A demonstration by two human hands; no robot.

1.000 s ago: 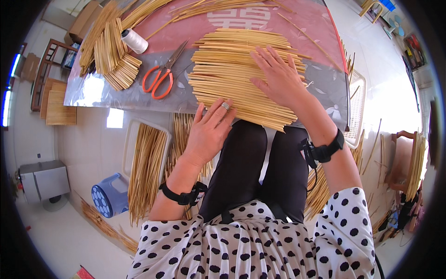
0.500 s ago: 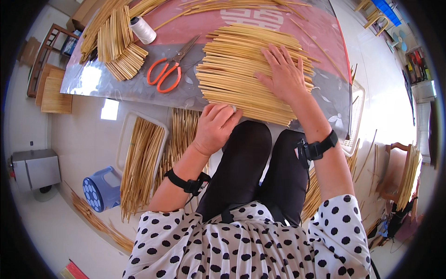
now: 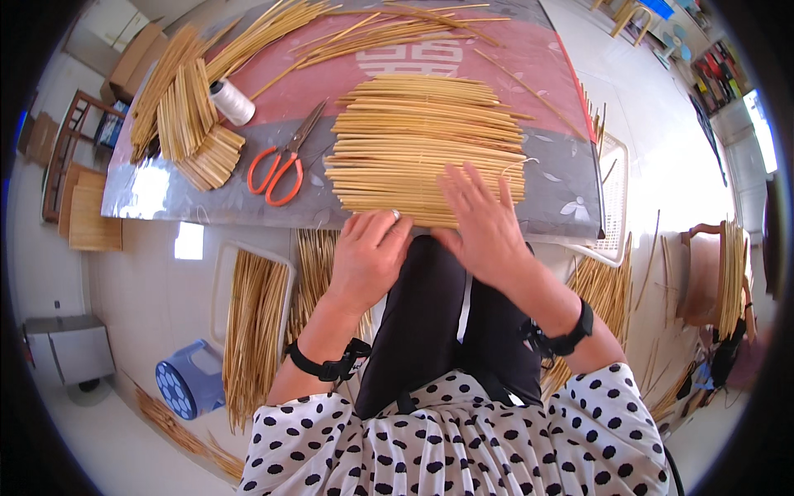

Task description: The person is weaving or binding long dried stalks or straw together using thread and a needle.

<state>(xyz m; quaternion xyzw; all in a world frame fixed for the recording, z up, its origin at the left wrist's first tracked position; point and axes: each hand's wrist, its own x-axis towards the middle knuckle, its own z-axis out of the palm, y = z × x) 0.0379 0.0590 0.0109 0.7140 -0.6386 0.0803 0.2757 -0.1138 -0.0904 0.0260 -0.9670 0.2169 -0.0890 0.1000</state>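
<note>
From the lower edge, the left forearm leans toward 1 o'clock, a black wristband (image 3: pixel 327 364) around it. The left hand (image 3: pixel 364 255) bends over the near edge of a flat, golden mat of slender straw stalks (image 3: pixel 413 149), its fingers together and curled (a silvery ring shows on one); whether they pinch the mat is hidden. The right forearm angles between 10 and 11 o'clock; the right hand (image 3: pixel 484 230) is outstretched over the mat's near right part, fingers straight and slightly apart, contact unclear. The mat lies on the grey-and-red covered table (image 3: pixel 310 197). From it, orange-handled metal scissors (image 3: pixel 285 157) lie at 9 o'clock, a white thread spool (image 3: pixel 231 102) toward 10.
</note>
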